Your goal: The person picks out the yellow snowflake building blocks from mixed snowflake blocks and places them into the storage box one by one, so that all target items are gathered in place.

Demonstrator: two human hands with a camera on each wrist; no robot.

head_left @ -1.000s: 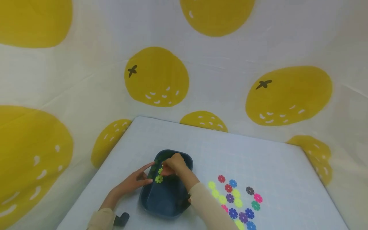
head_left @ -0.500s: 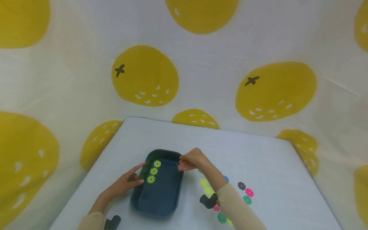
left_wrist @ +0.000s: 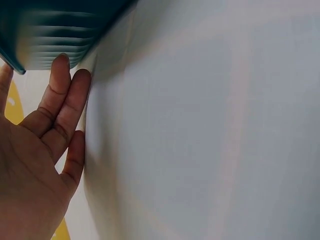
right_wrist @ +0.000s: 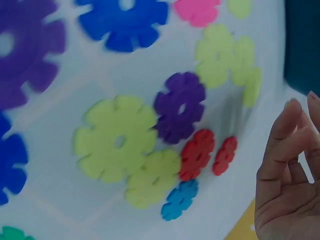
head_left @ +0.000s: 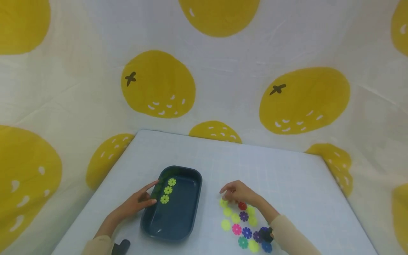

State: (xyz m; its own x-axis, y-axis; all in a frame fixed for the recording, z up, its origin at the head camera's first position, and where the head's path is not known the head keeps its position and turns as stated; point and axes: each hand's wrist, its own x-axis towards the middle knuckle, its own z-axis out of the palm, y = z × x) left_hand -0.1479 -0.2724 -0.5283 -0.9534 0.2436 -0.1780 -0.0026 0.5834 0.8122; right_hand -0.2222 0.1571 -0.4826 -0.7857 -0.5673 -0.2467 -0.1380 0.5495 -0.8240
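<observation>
My left hand (head_left: 134, 205) rests at the left rim of a dark blue tray (head_left: 172, 223), thumb and index finger spread along the edge. In the left wrist view its fingers (left_wrist: 72, 102) reach alongside the tray's outer wall. Inside the tray, three yellow-green snowflake discs (head_left: 168, 190) lie in a slanting row. To the right, my right hand (head_left: 240, 193) hovers over the far end of a loose group of discs, fingers loosely bent, nothing visible between them. A yellow-green disc (head_left: 223, 203) lies just below its fingertips, and a red disc (head_left: 242, 206) is beneath the palm.
Purple (head_left: 243, 216), pink (head_left: 236, 229), blue (head_left: 247, 232) and green (head_left: 243, 242) discs lie scattered on the white tabletop (head_left: 287, 198), right of the tray. Behind the table hangs a white cloth (head_left: 229, 88) printed with yellow fruit. Each wrist wears a dark camera.
My right hand has left the tray and moved right to the loose discs. Three discs now show uncovered in the tray. My left hand stays at its rim; the head view has shifted slightly.
</observation>
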